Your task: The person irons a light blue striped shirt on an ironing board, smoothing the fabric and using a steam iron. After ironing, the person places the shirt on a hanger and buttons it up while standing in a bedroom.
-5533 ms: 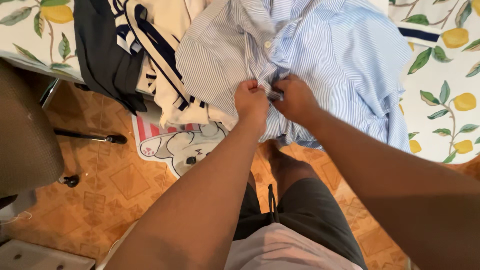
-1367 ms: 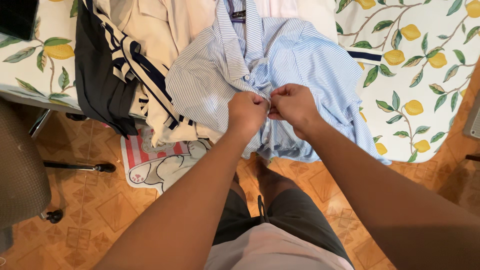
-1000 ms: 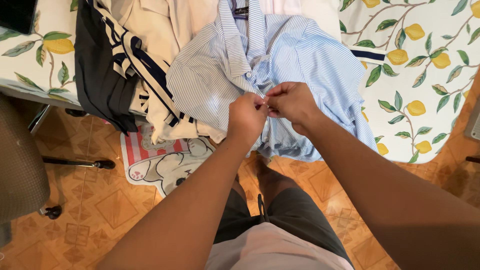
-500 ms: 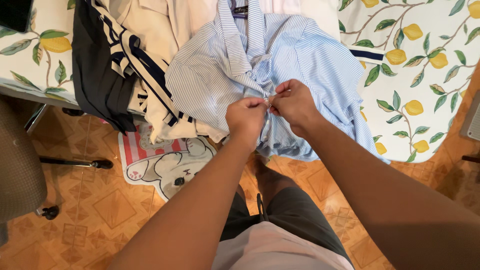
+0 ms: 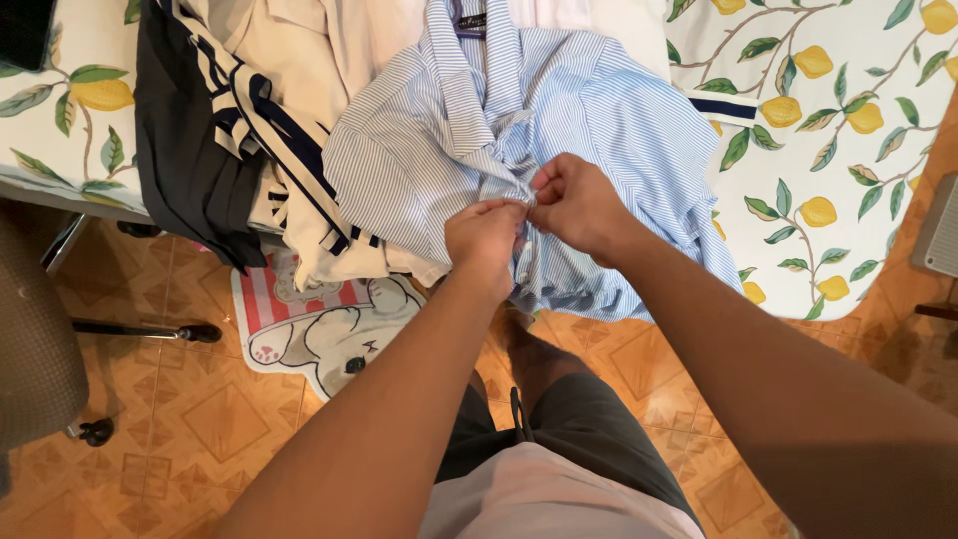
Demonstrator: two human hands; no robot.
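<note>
A blue-and-white striped shirt [image 5: 619,110] lies spread over the table's front edge, its lower part hanging toward the floor. My left hand [image 5: 483,240] and my right hand [image 5: 574,200] meet at the shirt's front opening, each pinching one edge of the fabric, fingertips touching around what looks like a small button. Both hands cover the spot they grip. The shirt's collar [image 5: 469,25] points away from me.
A cream garment with navy stripes [image 5: 289,120] and a dark garment [image 5: 185,150] lie piled left of the shirt. The table wears a lemon-print cloth [image 5: 828,150]. A cartoon-animal mat [image 5: 319,319] lies on the orange tiled floor. An office chair [image 5: 35,349] stands at the left.
Over the last second both hands stayed pinched together at the shirt front, shifting only slightly. Compared with several seconds ago, they hold a spot higher up the opening.
</note>
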